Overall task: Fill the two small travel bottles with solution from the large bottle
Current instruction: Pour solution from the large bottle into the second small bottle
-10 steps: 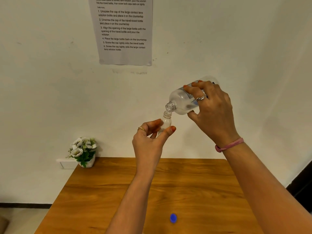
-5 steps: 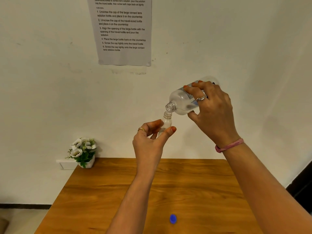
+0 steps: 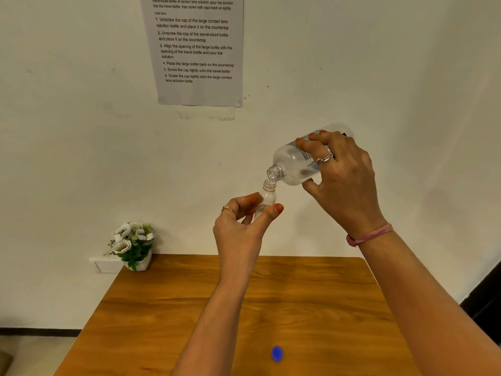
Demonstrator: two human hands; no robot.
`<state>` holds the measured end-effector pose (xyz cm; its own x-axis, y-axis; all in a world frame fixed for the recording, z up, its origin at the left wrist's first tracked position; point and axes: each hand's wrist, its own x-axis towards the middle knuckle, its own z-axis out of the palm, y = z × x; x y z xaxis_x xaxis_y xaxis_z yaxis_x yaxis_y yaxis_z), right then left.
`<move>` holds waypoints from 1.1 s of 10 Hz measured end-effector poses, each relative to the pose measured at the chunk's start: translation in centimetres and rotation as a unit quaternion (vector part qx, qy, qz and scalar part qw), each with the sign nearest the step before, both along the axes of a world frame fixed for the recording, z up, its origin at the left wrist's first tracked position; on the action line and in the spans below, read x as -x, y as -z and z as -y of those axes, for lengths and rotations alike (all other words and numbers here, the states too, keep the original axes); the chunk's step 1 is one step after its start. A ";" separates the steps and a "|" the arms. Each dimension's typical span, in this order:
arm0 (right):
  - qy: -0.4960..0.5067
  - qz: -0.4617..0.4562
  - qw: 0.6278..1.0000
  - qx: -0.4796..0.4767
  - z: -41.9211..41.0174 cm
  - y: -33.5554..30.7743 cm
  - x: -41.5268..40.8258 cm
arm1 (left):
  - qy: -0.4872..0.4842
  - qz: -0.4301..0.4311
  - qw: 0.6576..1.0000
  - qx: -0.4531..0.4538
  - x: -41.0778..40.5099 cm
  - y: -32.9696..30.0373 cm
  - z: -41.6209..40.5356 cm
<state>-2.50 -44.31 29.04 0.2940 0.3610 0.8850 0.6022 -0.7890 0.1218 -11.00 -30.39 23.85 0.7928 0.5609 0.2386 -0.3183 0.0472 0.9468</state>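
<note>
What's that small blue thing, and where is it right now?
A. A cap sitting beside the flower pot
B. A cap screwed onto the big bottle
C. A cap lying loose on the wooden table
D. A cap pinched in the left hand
C: the blue cap lies by itself on the wooden table, below both arms, while the large bottle has an open, uncapped neck.

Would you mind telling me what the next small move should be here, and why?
Probably tip the large bottle slightly further. The right hand holds it tilted with its open neck just above the small travel bottle, pinched upright in the left hand; the mouths look aligned, but no stream is discernible.
</note>
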 end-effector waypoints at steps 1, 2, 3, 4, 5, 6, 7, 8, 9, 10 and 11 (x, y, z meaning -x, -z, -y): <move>0.002 -0.001 1.000 0.001 0.1 0.0 -0.1 | 0.000 -0.001 1.000 0.001 0.0 0.0 0.0; 0.001 -0.003 1.000 0.002 0.1 0.1 -0.1 | 0.000 0.000 1.000 0.003 -0.1 0.0 0.1; 0.000 -0.003 1.000 0.002 0.0 0.1 -0.2 | -0.001 0.001 1.000 0.001 -0.1 0.0 0.1; -0.002 -0.004 1.000 0.002 0.1 0.1 -0.2 | -0.002 -0.001 1.000 -0.003 -0.1 0.0 0.1; -0.002 -0.007 1.000 0.002 0.1 0.1 -0.2 | -0.006 -0.001 1.000 -0.005 -0.2 0.1 0.0; -0.002 -0.006 1.000 0.003 0.1 0.1 -0.3 | -0.007 -0.002 1.000 -0.007 -0.3 0.2 0.0; -0.003 -0.005 1.000 0.003 0.0 0.1 -0.3 | -0.006 -0.002 1.000 -0.006 -0.3 0.2 0.1; -0.002 -0.007 1.000 0.004 0.0 0.1 -0.4 | -0.006 -0.001 1.000 -0.003 -0.4 0.1 0.1; -0.002 -0.007 1.000 0.003 0.0 0.1 -0.4 | -0.007 0.000 1.000 -0.002 -0.4 0.2 0.1; -0.001 -0.004 1.000 0.003 0.0 0.1 -0.3 | -0.008 0.002 1.000 -0.003 -0.4 0.2 0.1; 0.001 -0.004 1.000 0.005 -0.1 0.1 -0.2 | -0.010 0.000 1.000 -0.007 -0.5 0.2 0.1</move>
